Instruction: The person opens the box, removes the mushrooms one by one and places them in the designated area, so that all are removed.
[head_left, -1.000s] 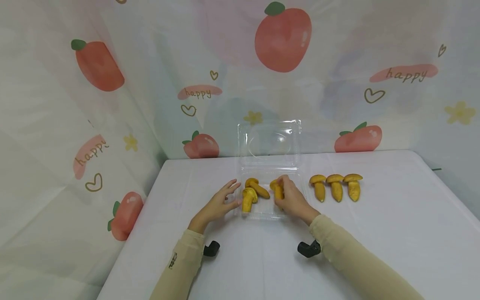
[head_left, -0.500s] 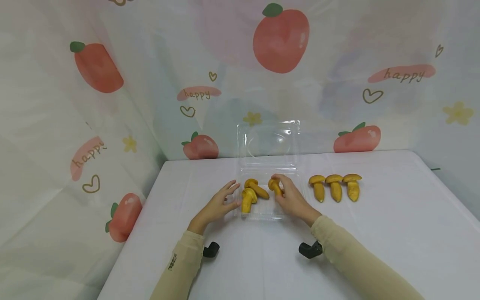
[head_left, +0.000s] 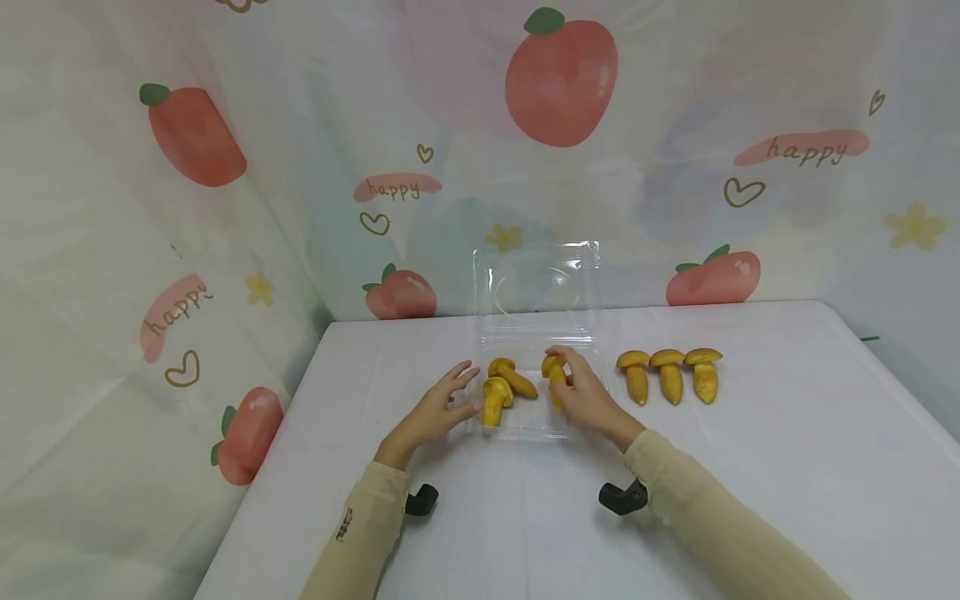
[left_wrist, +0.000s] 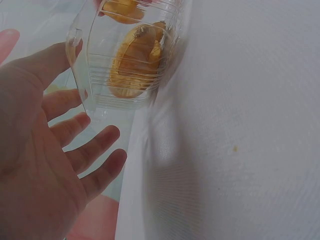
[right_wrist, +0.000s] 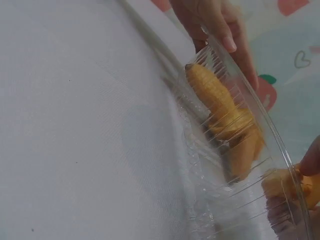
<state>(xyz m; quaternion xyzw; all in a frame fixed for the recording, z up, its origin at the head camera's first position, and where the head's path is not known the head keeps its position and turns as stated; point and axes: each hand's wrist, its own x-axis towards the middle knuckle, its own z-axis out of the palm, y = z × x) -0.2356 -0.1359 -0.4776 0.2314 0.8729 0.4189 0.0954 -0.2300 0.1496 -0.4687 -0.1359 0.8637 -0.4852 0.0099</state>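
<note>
A clear plastic clamshell box (head_left: 525,427) stands with its lid (head_left: 536,287) raised at the back. Inside at the left lie two yellow mushrooms, one (head_left: 494,400) with its stem toward the front and another (head_left: 517,380) slanting behind it. At the box's right side my right hand (head_left: 588,400) holds a third mushroom (head_left: 553,367) by its cap and stem; the fingers partly cover it. My left hand (head_left: 435,408) has its fingers spread at the box's left wall, and in the left wrist view the thumb touches the rim (left_wrist: 75,55).
To the right of the box, three more mushrooms (head_left: 670,377) lie in a row on the white table (head_left: 787,467). Black wrist-mounted pieces show beside the left forearm (head_left: 422,500) and the right (head_left: 622,498). A fruit-printed cloth (head_left: 637,192) hangs behind.
The mushroom in my right hand tilted half a second ago and now stands straighter, slightly further right. My left hand and the other mushrooms stay put.
</note>
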